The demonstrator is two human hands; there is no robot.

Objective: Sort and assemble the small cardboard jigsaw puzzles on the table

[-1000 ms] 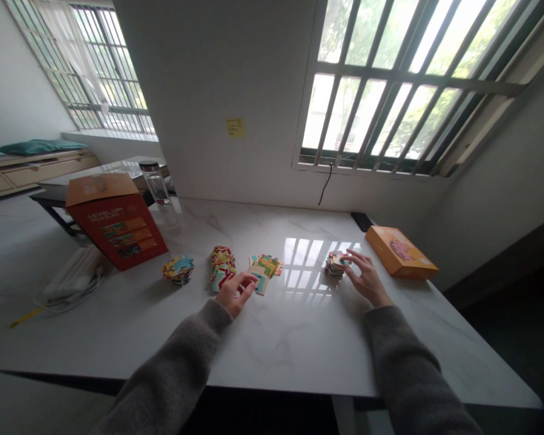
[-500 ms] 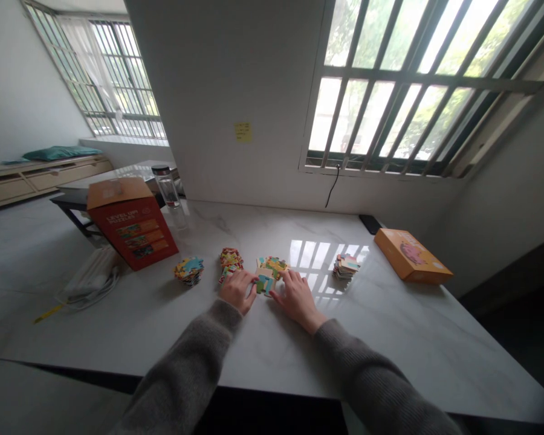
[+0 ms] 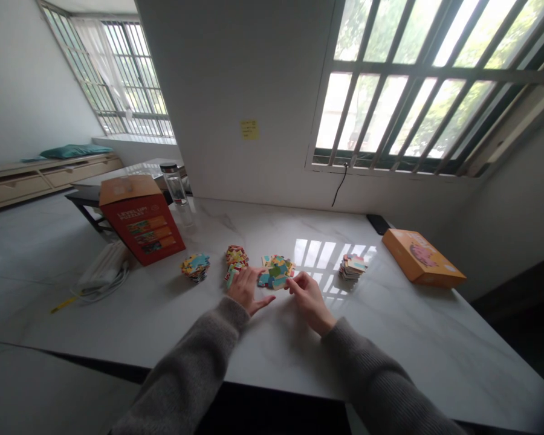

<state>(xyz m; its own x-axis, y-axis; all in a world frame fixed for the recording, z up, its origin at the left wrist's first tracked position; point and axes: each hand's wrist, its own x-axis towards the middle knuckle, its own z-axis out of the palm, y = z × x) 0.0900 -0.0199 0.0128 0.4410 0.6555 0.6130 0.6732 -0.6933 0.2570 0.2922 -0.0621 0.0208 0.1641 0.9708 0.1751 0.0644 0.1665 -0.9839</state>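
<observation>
Colourful jigsaw puzzle pieces (image 3: 276, 270) lie in a loose pile between my two hands. My left hand (image 3: 247, 290) is open at the pile's left side, its thumb spread away from the fingers. Just behind its fingers is a heap of reddish puzzle pieces (image 3: 236, 256), partly covered by the hand. My right hand (image 3: 309, 299) has thumb and forefinger pinched at the pile's near right edge, on a pale puzzle piece (image 3: 281, 283). Part of that piece overlaps the others, so its outline is not clear.
A stack of puzzle pieces (image 3: 196, 266) stands at left, another stack (image 3: 352, 266) at right. A red puzzle box (image 3: 142, 226), glass bottle (image 3: 176, 186) and white power strip with cable (image 3: 104, 266) are at the left. An orange box (image 3: 422, 257) and black phone (image 3: 378, 224) lie at the right.
My left hand has opened, its thumb moving away from the pieces. The fingers of my right hand have gone from spread to pinched. The pieces between them have shifted, and the view has turned slightly.
</observation>
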